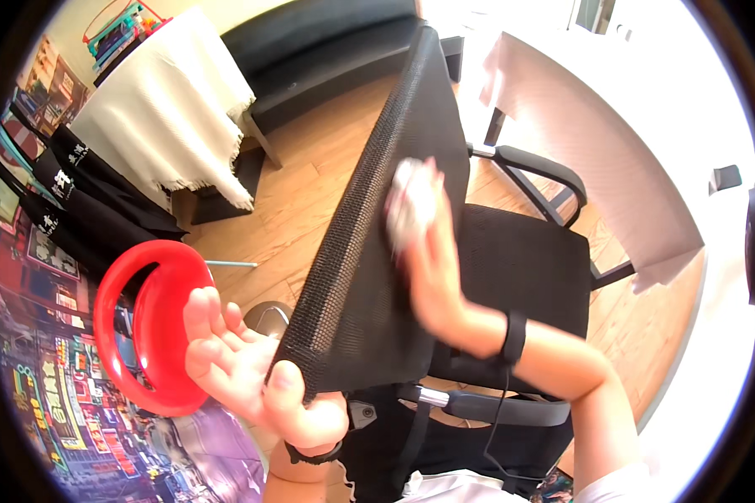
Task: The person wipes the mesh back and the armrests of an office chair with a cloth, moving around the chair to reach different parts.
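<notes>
A black mesh office chair stands before me, its backrest (377, 302) slanting across the middle and its seat (522, 270) to the right. My right hand (434, 270) presses a whitish, crumpled cloth (410, 204) flat to the backrest; hand and cloth are blurred. At the backrest's lower left corner is my left hand (251, 371), palm up with fingers apart. That corner rests between its thumb and palm. Both wrists wear a black band, and a thin cable hangs from the right one. Beyond the left fingers is a glossy red plastic object (170, 320) with a wide slot.
Armrests (541, 166) jut from the chair. Black printed tote bags (94, 201) hang at left beside a picture-covered surface (94, 377). A white cloth drapes a table (170, 107); a black sofa (327, 50) stands behind. A desk with a pale panel (591, 138) curves along the right.
</notes>
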`<control>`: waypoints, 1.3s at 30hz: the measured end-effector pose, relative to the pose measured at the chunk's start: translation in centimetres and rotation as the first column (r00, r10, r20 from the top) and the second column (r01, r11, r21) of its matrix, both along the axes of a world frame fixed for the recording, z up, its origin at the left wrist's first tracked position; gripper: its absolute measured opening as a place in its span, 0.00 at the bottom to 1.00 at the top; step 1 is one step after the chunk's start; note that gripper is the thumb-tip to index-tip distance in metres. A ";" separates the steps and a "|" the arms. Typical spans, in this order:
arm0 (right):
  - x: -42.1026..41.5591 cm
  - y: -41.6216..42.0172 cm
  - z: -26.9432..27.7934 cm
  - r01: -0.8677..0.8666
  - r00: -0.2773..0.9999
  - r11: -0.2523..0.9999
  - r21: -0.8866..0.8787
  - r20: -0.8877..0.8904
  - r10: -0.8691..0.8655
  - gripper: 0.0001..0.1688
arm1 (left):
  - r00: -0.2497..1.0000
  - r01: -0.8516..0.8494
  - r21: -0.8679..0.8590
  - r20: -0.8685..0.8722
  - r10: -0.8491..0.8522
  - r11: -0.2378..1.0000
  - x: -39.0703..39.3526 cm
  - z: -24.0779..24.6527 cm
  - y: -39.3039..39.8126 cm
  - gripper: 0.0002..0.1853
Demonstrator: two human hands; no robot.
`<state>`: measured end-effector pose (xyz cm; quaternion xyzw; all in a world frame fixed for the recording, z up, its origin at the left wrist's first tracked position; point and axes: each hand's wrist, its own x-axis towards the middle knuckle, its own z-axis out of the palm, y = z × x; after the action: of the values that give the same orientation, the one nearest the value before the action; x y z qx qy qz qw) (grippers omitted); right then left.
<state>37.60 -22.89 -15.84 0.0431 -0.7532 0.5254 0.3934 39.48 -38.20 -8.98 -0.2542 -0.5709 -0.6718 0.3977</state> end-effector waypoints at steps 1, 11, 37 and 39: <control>2.0 -0.7 -0.6 -0.032 0.999 0.987 0.160 0.047 0.025 0.30 | 1.000 0.002 0.024 0.000 -0.002 1.000 0.1 0.0 0.1 0.28; -16.0 11.0 7.1 0.300 0.950 0.954 0.019 -0.092 -0.298 0.18 | 0.992 -0.038 0.052 -0.115 0.044 0.998 -0.3 0.2 0.1 0.27; 3.8 0.4 -3.1 -0.201 0.935 0.979 -0.035 0.291 0.202 0.34 | 0.998 -0.037 0.231 0.063 0.023 0.972 0.6 1.2 1.6 0.24; 1.2 1.9 -2.2 -0.175 0.951 0.984 0.042 0.264 0.158 0.31 | 0.993 -0.069 0.214 0.110 0.046 0.974 0.4 1.4 1.5 0.26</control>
<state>38.82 -21.03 -18.05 0.0499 -0.8085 0.5332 0.2439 39.84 -36.67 -7.60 -0.1573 -0.5212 -0.7306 0.4122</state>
